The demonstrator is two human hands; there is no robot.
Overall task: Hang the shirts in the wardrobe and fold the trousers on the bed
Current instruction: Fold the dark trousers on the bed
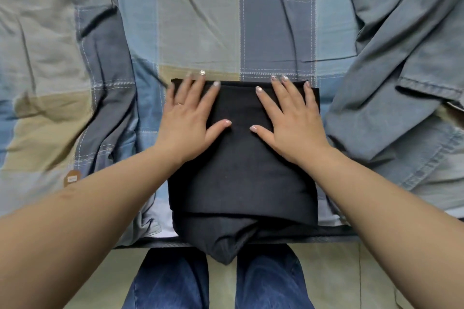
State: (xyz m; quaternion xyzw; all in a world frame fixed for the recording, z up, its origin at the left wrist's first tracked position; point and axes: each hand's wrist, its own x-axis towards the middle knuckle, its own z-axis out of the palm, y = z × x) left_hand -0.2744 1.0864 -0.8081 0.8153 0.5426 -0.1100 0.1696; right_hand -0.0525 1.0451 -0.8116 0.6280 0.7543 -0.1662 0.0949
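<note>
Dark folded trousers (242, 178) lie in a rectangular stack at the bed's near edge, with a lower part hanging over the edge between my legs. My left hand (187, 120) lies flat on the far left part of the fold, fingers spread and straight. My right hand (292, 120) lies flat on the far right part, fingers also straight. Both hands press down on the top layer. A blue-grey denim shirt (391, 98) lies crumpled on the bed to the right of the trousers.
The bed (200, 32) is covered with a wrinkled blue, grey and tan checked sheet. A bunched fold of bedding (105, 108) lies left of the trousers. A greenish floor (339, 276) and my jeans-clad legs (173, 281) show below the bed edge.
</note>
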